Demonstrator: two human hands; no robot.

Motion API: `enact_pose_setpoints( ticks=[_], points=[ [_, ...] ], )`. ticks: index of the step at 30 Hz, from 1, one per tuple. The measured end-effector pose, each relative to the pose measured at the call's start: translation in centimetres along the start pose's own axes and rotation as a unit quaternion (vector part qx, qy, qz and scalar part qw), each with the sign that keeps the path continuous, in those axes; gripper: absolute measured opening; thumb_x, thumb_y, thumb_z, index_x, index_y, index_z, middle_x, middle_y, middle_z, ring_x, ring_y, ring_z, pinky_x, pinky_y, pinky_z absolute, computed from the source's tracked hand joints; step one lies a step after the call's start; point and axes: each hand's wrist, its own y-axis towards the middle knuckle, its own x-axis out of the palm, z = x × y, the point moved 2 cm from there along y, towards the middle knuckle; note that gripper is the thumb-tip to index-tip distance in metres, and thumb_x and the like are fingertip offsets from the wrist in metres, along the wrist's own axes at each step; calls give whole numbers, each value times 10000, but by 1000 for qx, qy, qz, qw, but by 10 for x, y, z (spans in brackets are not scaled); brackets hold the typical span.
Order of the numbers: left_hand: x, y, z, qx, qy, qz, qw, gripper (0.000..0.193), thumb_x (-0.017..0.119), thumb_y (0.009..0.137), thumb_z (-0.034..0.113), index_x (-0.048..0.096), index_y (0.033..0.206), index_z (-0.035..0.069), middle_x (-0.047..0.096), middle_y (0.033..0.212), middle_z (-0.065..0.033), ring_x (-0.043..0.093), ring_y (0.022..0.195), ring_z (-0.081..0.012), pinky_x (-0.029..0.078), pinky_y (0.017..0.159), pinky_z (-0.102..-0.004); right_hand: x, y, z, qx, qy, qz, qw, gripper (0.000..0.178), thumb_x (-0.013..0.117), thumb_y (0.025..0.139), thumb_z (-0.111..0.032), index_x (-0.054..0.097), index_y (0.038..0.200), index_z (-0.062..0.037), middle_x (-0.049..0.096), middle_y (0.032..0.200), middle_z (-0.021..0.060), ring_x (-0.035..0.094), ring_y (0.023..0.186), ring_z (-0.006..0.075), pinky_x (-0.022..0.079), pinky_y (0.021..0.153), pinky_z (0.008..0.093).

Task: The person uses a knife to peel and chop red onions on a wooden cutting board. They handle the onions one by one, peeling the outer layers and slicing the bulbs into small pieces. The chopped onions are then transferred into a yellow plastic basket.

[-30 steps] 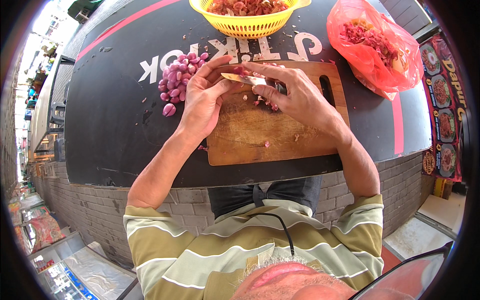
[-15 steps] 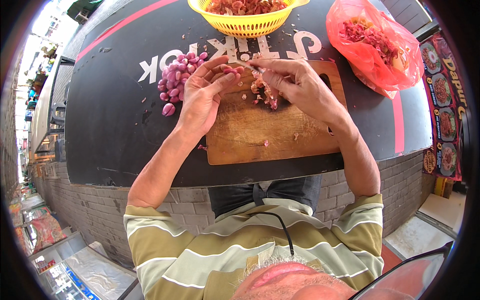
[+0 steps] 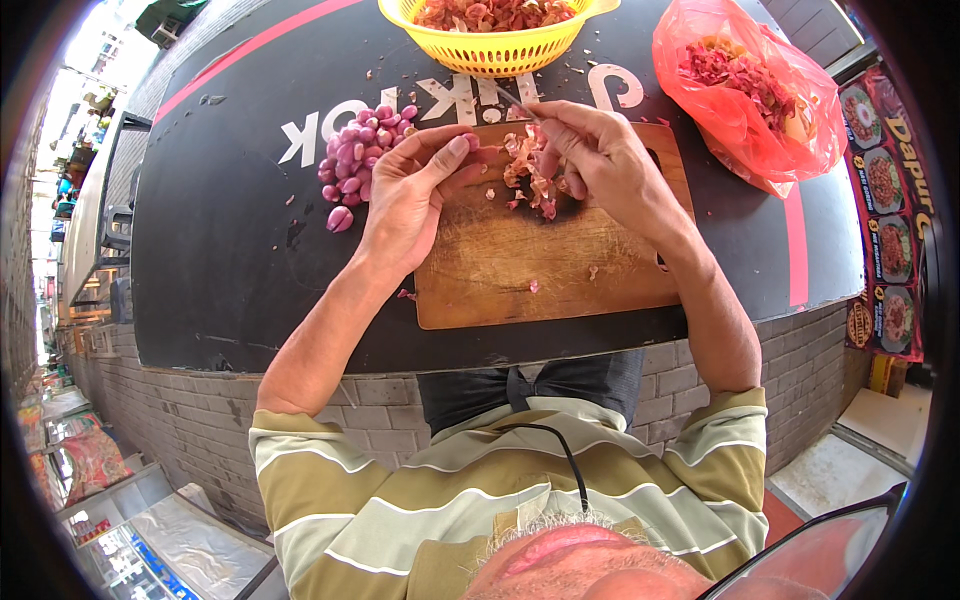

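Between the thumb and fingers of my left hand (image 3: pixel 412 190) is a small pink shallot (image 3: pixel 470 143), held over the far left corner of the wooden cutting board (image 3: pixel 540 265). My right hand (image 3: pixel 600 160) grips a small knife (image 3: pixel 515 101), its thin blade pointing up and to the left, apart from the shallot. Below and between the hands, a little heap of papery shallot skins (image 3: pixel 530 170) lies on the board. Left of my left hand sits a pile of peeled purple shallots (image 3: pixel 352 155), partly covered by that hand.
A yellow plastic basket (image 3: pixel 490 52) with brown-red skins stands at the far edge. At the right is a red plastic bag (image 3: pixel 740 140) holding more reddish peelings. The black table (image 3: pixel 230 250) has scattered skin flakes, and its near edge runs close to my body.
My right hand has drawn slightly right, away from the left, and the knife blade now tilts up, off the shallot. My left fingers have turned the shallot upward.
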Motion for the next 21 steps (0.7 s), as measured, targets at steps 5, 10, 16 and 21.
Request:
enact_pose_setpoints(
  ticks=[5,10,16,21],
  points=[
    [-3,0,2,-23,17,-20,999,202,599,969,71,655,1149,-2,703,1100,-124,687,1045,-218,577,872,-282,-4,4,2,-18,-35,36,999,274,511,1013,-128,650,1206,8,622,671,38,555,534,79,424,474,244],
    [-4,2,1,-35,-35,-18,999,232,553,997,82,627,1205,12,691,1143,-131,688,1048,-210,574,858,-269,-5,6,6,-18,-26,39,999,272,501,1026,-142,640,1201,13,614,694,14,514,532,49,408,474,209],
    [0,0,5,-45,-44,-13,998,239,575,996,124,633,1195,6,702,1086,-101,711,948,-197,599,804,-272,5,2,-3,-19,36,15,999,242,482,1027,-85,627,1185,27,594,696,42,566,549,83,454,478,243],
    [-2,-1,3,-37,-19,-34,999,250,564,1003,133,644,1192,-9,711,1014,-96,718,871,-182,597,776,-258,9,-1,2,-43,26,-1,999,310,477,1029,-79,582,1311,-5,589,721,50,566,556,89,463,480,247]
  ],
)
